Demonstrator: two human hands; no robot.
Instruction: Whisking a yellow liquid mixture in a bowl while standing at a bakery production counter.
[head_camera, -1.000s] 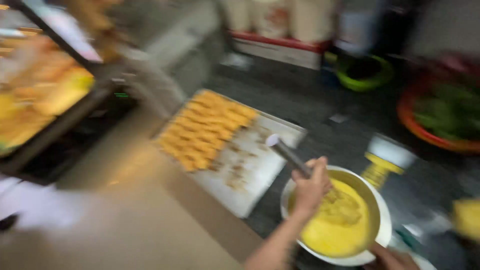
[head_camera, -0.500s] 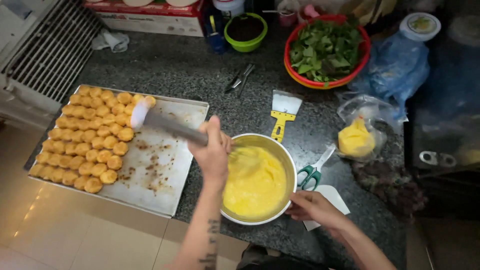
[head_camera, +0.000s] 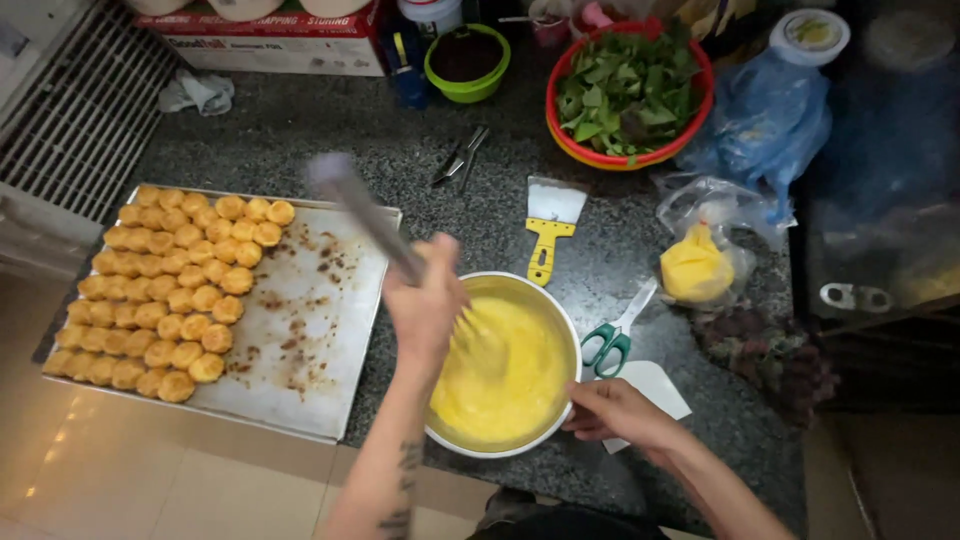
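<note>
Hands: left (head_camera: 425, 305) gripping metal whisk (head_camera: 400, 250), right (head_camera: 610, 410) steadying round bowl (head_camera: 560, 310), glossy yellow batter (head_camera: 500, 375)

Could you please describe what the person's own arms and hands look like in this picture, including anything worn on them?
Both arms are bare, with no sleeves, gloves, watch or rings visible. The left forearm carries dark tattoo markings near the bottom edge. The left hand is motion-blurred, so its fine detail is unclear; the right hand shows sharply, with slim fingers.

A long red and white box (head_camera: 265, 35) lies at the far edge of the desk (head_camera: 330, 140). A round white tub with a green label on its lid (head_camera: 810, 35) stands at far right.
</note>
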